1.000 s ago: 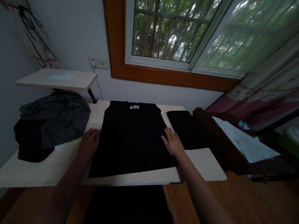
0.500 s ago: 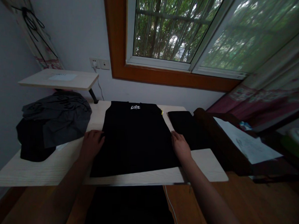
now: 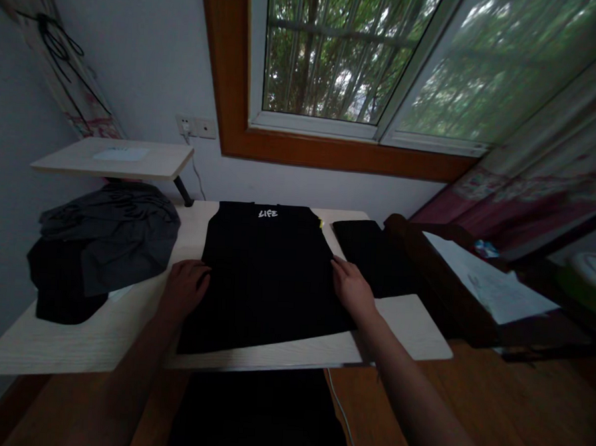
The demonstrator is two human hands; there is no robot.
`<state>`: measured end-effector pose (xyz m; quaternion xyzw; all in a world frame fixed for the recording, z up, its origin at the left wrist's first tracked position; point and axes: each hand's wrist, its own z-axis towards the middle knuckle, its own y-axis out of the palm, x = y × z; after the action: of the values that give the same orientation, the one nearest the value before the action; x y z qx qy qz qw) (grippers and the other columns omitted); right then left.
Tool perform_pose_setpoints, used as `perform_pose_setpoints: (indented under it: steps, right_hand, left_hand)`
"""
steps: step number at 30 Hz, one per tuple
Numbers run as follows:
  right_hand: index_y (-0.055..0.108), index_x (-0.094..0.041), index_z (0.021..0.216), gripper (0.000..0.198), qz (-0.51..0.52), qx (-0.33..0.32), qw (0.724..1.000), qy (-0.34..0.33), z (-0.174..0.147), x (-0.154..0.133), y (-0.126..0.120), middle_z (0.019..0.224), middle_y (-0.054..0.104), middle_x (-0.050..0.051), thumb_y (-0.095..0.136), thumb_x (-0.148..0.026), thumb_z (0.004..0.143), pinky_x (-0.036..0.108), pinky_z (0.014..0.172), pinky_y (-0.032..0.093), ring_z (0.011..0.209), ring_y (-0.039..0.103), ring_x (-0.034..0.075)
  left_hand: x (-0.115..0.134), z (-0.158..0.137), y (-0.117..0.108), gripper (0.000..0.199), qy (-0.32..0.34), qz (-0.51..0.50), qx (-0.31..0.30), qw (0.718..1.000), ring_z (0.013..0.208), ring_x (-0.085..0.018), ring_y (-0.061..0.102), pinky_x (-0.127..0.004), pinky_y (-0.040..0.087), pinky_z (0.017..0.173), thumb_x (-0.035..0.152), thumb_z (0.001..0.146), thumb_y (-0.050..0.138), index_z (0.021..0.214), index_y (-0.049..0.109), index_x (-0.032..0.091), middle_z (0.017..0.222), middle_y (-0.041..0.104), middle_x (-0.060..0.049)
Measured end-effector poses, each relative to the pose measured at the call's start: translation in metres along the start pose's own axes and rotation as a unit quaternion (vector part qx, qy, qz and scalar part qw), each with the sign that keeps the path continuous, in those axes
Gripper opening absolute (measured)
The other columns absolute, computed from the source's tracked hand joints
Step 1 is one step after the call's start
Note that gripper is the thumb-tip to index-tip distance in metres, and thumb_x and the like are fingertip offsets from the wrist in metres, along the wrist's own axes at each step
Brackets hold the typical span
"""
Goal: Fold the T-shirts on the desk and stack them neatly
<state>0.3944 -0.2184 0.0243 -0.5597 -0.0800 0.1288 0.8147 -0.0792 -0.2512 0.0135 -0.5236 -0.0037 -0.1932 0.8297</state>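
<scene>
A black garment (image 3: 265, 281) lies flat on the pale wooden table (image 3: 66, 344), its far end marked with white characters (image 3: 267, 214). A small yellow tag (image 3: 320, 223) shows at its far right edge. At the garment's left edge rests my left hand (image 3: 187, 285), fingers loosely bent and tips on the cloth, thumb apart. My right hand (image 3: 353, 287) touches the opposite edge with its fingers stretched over the cloth. Neither hand visibly grips the fabric.
To the left, a crumpled grey and black cloth pile (image 3: 122, 240) sits below a raised shelf (image 3: 116, 157). Folded black cloth (image 3: 371, 253) lies at right, near a brown surface bearing a paper sheet (image 3: 485, 279). Behind the table is a window (image 3: 346, 59). A white cable (image 3: 341, 411) hangs below.
My right hand has slid slightly inward along the garment's right edge, its fingers now further over the cloth. My left hand has shifted slightly onto the left edge. The garment still lies flat.
</scene>
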Motion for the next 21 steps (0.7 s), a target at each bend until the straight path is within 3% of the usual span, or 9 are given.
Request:
perform_pose_setpoints:
  steps: [4,13,18,21]
  right_hand:
    - [0.054,-0.013,0.148,0.046,0.045,-0.011,0.997,-0.069,0.015,-0.016,0.013,0.156,0.050,0.013,0.042,-0.024,0.104,0.044,0.121,0.040,0.144,0.047,0.027]
    - [0.047,-0.010,0.153,0.056,0.095,-0.074,0.991,-0.052,0.060,-0.059,0.042,0.163,0.038,0.015,0.038,-0.041,0.107,0.047,0.126,0.030,0.153,0.033,0.028]
    - [0.041,-0.003,0.154,0.065,0.074,-0.089,0.992,0.045,0.067,-0.037,0.049,0.165,0.031,0.020,0.034,-0.046,0.106,0.049,0.126,0.025,0.155,0.027,0.030]
    - [0.038,-0.004,0.156,0.068,0.058,-0.100,0.991,0.066,0.062,-0.015,0.047,0.166,0.028,0.020,0.032,-0.049,0.106,0.049,0.126,0.024,0.156,0.025,0.029]
  left_hand:
    - [0.001,0.000,0.002,0.034,0.024,-0.015,-0.016,0.999,0.124,-0.030,0.058,-0.052,0.043,0.111,0.030,0.097,0.052,0.123,0.071,0.023,0.128,0.069,-0.011]
    - [-0.003,-0.006,0.010,0.045,0.054,-0.018,-0.099,0.993,0.144,-0.028,0.048,-0.059,0.031,0.123,0.033,0.100,0.046,0.142,0.060,0.025,0.152,0.056,-0.007]
    - [-0.003,-0.005,0.008,0.045,0.035,-0.020,-0.104,0.994,0.143,-0.027,0.050,-0.057,0.030,0.123,0.031,0.099,0.045,0.142,0.060,0.026,0.152,0.056,-0.007]
    - [-0.003,-0.005,0.008,0.045,0.024,-0.020,-0.102,0.994,0.143,-0.026,0.050,-0.055,0.031,0.123,0.032,0.100,0.044,0.141,0.060,0.026,0.152,0.055,-0.006]
